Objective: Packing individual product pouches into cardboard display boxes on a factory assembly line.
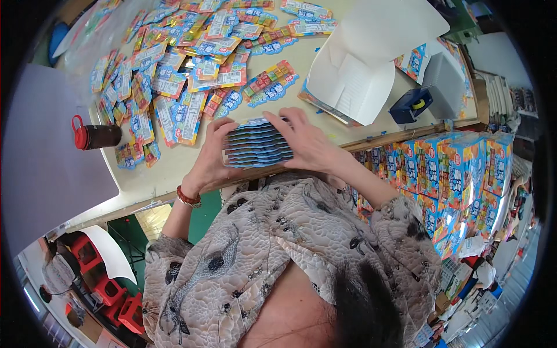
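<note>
Between my two hands is a stack of blue-edged candy packs point(258, 145), lined up with their wavy edges facing me at the table's front edge. My left hand point(212, 151) is closed on the stack's left end, a red beaded bracelet on its wrist. The right end is gripped by my right hand point(304, 142), its fingers bent over the top corner. Beyond them, a loose heap of flat colourful candy packs point(191, 64) covers the table. A white-lined display box point(351, 87) stands with its lid up, past my right hand.
A dark bottle with a red lid point(96, 134) lies left of the heap. At the right are a tape dispenser point(411, 105) and a grey-white carton point(444, 84). Stacked printed boxes point(447, 174) rise beside the table at my right. Red stools point(110, 290) stand at the lower left.
</note>
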`<action>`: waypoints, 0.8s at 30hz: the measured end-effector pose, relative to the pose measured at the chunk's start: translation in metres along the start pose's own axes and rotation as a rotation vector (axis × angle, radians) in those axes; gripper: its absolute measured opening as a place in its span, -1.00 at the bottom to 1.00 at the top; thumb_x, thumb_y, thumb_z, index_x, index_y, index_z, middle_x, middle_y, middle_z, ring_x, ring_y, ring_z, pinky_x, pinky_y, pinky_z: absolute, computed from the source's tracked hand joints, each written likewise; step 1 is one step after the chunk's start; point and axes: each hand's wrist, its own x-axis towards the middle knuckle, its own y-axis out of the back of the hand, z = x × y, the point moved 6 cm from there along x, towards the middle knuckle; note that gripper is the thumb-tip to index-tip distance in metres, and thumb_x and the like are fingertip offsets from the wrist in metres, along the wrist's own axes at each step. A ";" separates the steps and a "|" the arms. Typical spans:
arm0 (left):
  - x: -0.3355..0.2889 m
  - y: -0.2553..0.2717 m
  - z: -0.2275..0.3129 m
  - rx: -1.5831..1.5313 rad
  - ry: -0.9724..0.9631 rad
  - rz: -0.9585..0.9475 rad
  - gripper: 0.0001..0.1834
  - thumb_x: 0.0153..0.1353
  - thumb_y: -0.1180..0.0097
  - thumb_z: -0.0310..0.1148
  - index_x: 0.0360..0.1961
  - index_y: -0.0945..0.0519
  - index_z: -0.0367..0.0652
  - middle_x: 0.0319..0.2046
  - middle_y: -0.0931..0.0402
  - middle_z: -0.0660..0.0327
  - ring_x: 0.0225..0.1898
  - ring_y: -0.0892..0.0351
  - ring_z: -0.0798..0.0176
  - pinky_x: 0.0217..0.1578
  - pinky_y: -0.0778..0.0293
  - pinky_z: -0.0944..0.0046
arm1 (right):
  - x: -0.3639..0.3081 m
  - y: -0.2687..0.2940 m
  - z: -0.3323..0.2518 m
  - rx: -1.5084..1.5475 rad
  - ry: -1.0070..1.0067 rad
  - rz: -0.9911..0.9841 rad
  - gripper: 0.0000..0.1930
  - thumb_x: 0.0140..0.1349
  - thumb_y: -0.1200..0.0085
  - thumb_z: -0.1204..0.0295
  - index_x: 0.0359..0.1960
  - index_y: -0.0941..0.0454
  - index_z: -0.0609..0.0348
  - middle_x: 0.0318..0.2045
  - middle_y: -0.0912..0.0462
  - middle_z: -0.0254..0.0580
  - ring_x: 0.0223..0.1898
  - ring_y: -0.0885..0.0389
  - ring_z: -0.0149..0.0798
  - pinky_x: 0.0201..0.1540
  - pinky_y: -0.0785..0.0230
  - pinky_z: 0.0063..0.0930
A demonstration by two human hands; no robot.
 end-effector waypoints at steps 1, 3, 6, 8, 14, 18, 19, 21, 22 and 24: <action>0.011 0.006 0.016 0.064 -0.083 0.024 0.02 -0.36 -0.50 -0.47 0.21 -0.19 -0.09 0.13 -0.16 0.01 0.19 -0.24 0.01 0.16 -0.31 0.14 | -0.003 0.011 0.000 0.005 0.014 -0.003 0.03 -0.30 -0.39 0.37 0.31 -0.08 0.15 0.11 -0.24 0.07 0.15 -0.27 0.13 0.15 -0.32 -0.14; 0.042 0.014 0.046 0.135 -0.231 0.033 -0.05 -0.35 -0.47 -0.46 0.17 -0.26 -0.12 0.12 -0.20 -0.02 0.17 -0.25 -0.07 0.15 -0.32 0.09 | -0.016 0.052 -0.005 -0.064 0.038 0.175 0.06 -0.31 -0.40 0.42 0.34 -0.07 0.11 0.13 -0.24 0.08 0.15 -0.27 0.15 0.15 -0.33 -0.15; 0.119 0.014 0.081 0.141 -0.452 0.021 -0.10 -0.28 -0.48 -0.33 0.15 -0.27 -0.17 0.06 -0.28 -0.04 0.13 -0.28 -0.10 0.11 -0.35 0.06 | -0.023 0.116 0.005 -0.236 -0.189 0.261 0.06 -0.33 -0.40 0.44 0.34 -0.09 0.12 0.11 -0.29 0.04 0.16 -0.31 0.06 0.19 -0.28 -0.21; 0.174 -0.001 0.102 0.195 -0.658 -0.013 -0.10 -0.20 -0.47 -0.17 0.15 -0.26 -0.21 0.02 -0.32 -0.06 0.13 -0.28 -0.09 0.11 -0.35 0.09 | -0.026 0.148 0.028 -0.279 -0.194 0.346 0.06 -0.29 -0.42 0.41 0.35 -0.07 0.11 0.08 -0.33 0.04 0.13 -0.33 0.07 0.19 -0.23 -0.20; 0.240 -0.067 0.068 0.050 -0.636 -0.304 -0.02 -0.20 -0.45 -0.05 0.20 -0.21 -0.23 0.01 -0.33 -0.05 0.13 -0.31 -0.06 0.15 -0.27 0.08 | -0.050 0.134 0.111 -0.275 -0.332 0.163 0.15 -0.22 -0.43 0.20 0.42 0.08 0.08 0.06 -0.37 0.00 0.14 -0.34 0.03 0.26 -0.09 -0.10; 0.238 -0.089 0.051 0.229 -0.527 -0.423 0.02 -0.28 -0.47 0.03 0.18 -0.22 -0.15 0.00 -0.34 -0.02 0.12 -0.33 -0.04 0.14 -0.25 0.04 | -0.058 0.103 0.119 -0.320 -0.539 0.026 0.23 -0.21 -0.42 0.08 0.45 0.19 0.00 0.12 -0.35 -0.03 0.22 -0.30 0.00 0.32 0.29 0.28; 0.239 -0.092 0.048 0.361 -0.519 -0.441 0.03 -0.31 -0.47 0.05 0.17 -0.23 -0.13 0.00 -0.34 -0.01 0.12 -0.33 -0.04 0.14 -0.24 0.03 | -0.057 0.106 0.113 -0.428 -0.499 0.082 0.22 -0.21 -0.41 0.07 0.45 0.19 -0.01 0.11 -0.36 -0.03 0.22 -0.30 0.00 0.32 0.26 0.27; 0.240 -0.095 0.046 0.348 -0.531 -0.426 0.02 -0.31 -0.46 0.05 0.17 -0.23 -0.11 0.00 -0.34 0.01 0.12 -0.33 -0.03 0.14 -0.22 0.02 | -0.056 0.111 0.099 -0.638 -0.429 0.210 0.09 -0.17 -0.40 0.11 0.39 0.02 0.04 0.07 -0.41 -0.08 0.15 -0.36 -0.03 0.24 0.01 0.16; 0.239 -0.096 0.047 0.331 -0.546 -0.407 0.02 -0.30 -0.46 0.05 0.18 -0.23 -0.09 0.00 -0.34 0.02 0.12 -0.33 -0.02 0.14 -0.21 0.01 | -0.057 0.108 0.096 -0.632 -0.430 0.211 0.09 -0.17 -0.40 0.11 0.39 0.02 0.04 0.07 -0.41 -0.08 0.15 -0.36 -0.03 0.24 0.01 0.16; 0.237 -0.098 0.046 0.321 -0.520 -0.405 0.02 -0.31 -0.46 0.06 0.18 -0.23 -0.09 0.01 -0.34 0.04 0.12 -0.33 -0.02 0.15 -0.18 0.00 | -0.060 0.108 0.089 -0.453 -0.448 0.365 -0.19 -0.13 -0.40 0.22 0.19 -0.26 0.14 -0.10 -0.53 -0.11 -0.05 -0.50 -0.04 0.05 -0.21 -0.07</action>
